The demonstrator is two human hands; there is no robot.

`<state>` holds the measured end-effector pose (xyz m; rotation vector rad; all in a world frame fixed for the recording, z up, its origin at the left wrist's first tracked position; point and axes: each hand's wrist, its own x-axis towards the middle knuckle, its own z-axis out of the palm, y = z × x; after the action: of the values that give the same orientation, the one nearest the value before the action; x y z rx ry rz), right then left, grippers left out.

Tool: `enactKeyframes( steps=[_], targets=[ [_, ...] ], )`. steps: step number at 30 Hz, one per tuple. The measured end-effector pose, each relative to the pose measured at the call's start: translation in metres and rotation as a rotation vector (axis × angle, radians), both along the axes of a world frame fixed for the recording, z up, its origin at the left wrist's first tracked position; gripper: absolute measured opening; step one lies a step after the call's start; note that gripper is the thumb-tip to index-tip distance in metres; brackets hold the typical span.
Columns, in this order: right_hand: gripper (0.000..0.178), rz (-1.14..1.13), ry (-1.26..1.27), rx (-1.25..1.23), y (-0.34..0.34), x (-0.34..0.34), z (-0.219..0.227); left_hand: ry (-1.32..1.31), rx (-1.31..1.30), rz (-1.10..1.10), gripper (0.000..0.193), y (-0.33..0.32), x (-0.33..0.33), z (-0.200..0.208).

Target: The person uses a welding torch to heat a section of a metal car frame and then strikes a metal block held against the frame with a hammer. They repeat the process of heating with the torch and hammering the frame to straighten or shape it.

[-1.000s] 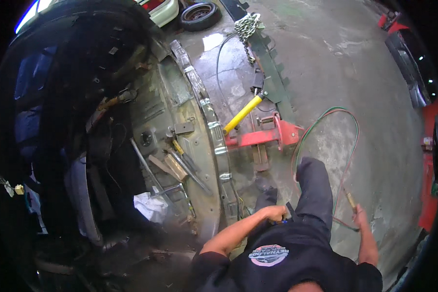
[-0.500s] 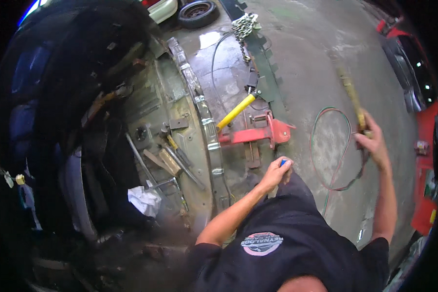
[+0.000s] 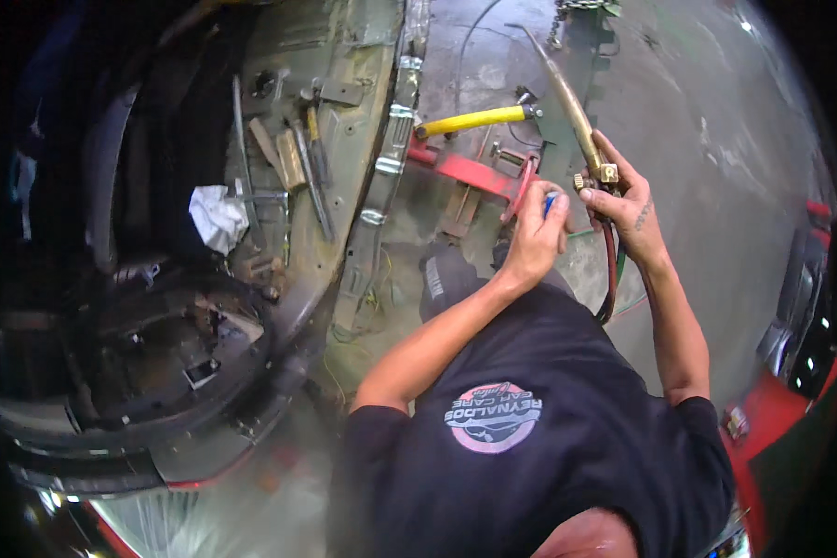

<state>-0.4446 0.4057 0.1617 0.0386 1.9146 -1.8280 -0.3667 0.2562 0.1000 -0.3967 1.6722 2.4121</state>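
Observation:
My right hand (image 3: 634,209) is closed round the handle of a brass gas torch (image 3: 577,107), whose long thin nozzle points up and to the left. Red and green hoses (image 3: 610,274) trail down from its handle past my forearm. Close by on the left, my left hand (image 3: 535,237) is closed on a small blue object (image 3: 550,201). Only a bit of that object shows between the fingers, so its kind is unclear. The hands are apart, in front of my body. No flame is visible at the nozzle.
A red metal clamp (image 3: 479,179) and a yellow bar (image 3: 479,121) stand beside the car's metal sill (image 3: 391,158). Hammers (image 3: 314,153), a wooden block (image 3: 290,158) and a white rag (image 3: 218,219) lie on the car floor. A chain (image 3: 557,23) is at the top.
My right hand has brought the torch inward, close to my left hand, and its nozzle now tilts further left. The view has shifted. My left hand still grips the blue object.

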Motion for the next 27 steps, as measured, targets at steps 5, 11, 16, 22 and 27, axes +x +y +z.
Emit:
enactKeyframes(
  steps=[5,11,16,22,27],
  targets=[
    [0.079,0.098,0.119,0.035,0.004,-0.004,-0.01,0.005,0.007,0.13,0.018,0.018,-0.011,0.006],
    [0.077,0.16,0.033,0.027,0.005,-0.003,0.001,0.028,0.042,0.226,0.015,0.024,-0.02,0.005],
    [0.077,0.065,0.096,0.004,-0.011,-0.005,0.0,0.064,-0.036,0.253,0.013,0.016,-0.033,0.003],
    [0.074,-0.012,0.147,0.016,-0.046,-0.021,-0.001,-0.127,0.199,0.038,0.018,-0.033,-0.052,-0.003],
    [0.075,-0.036,0.023,0.008,-0.077,-0.038,0.015,-0.024,0.01,-0.052,0.017,-0.106,-0.098,0.007]
  ],
)
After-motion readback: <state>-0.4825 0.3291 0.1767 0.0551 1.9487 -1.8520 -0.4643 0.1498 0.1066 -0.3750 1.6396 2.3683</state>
